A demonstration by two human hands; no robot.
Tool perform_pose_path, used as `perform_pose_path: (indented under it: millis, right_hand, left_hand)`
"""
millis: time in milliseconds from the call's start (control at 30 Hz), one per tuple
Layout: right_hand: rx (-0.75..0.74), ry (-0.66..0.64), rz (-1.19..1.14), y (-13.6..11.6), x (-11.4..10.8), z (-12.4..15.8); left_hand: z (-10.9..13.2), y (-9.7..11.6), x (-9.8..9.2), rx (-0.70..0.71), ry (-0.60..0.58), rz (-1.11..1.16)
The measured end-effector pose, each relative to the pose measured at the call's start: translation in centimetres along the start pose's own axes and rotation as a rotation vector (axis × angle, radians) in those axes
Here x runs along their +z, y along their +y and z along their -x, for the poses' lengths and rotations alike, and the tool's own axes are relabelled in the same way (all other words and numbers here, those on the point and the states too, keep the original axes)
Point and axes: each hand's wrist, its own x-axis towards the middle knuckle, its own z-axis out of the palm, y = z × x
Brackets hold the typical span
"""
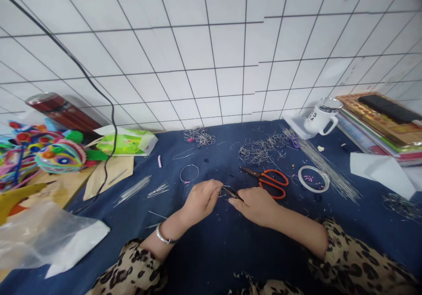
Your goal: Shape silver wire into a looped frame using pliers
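Note:
My left hand (201, 200) is closed in a pinch on a thin wire (226, 186), whose end sticks out to the right of the fingertips. My right hand (259, 206) grips dark-jawed pliers (233, 193), their handles hidden in the palm. The jaws point left and lie close to the wire; whether they touch it I cannot tell. Just behind my right hand rest orange-handled scissors (275, 179). A wire ring (189, 174) with a pink bit on it lies beyond my left hand. Short cut wires (158, 190) lie to its left.
Tangled wire (262, 150) and a smaller tangle (199, 136) lie near the tiled wall. Long straight wires (332, 176), a clear coil (314, 179) and a white mug (325, 117) are at right. Colourful crafts (61, 156), a plastic bag (42, 238) and a black cable (112, 106) occupy the left.

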Motion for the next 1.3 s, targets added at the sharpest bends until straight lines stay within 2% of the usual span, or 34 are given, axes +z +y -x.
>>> perform_pose_path:
  millis: [667, 933, 1300]
  right_hand:
    - [0.002, -0.051, 0.024, -0.8, -0.98, 0.41]
    - [-0.016, -0.043, 0.034, -0.67, -0.67, 0.27]
    - [-0.029, -0.058, 0.037, -0.61, -0.89, 0.37]
  left_hand:
    - [-0.08, 0.35, -0.18, 0.049, 0.015, -0.051]
    - [-0.08, 0.37, -0.34, 0.041, -0.018, -0.043]
    - [-0.11, 0.29, -0.3, 0.039, -0.013, 0.051]
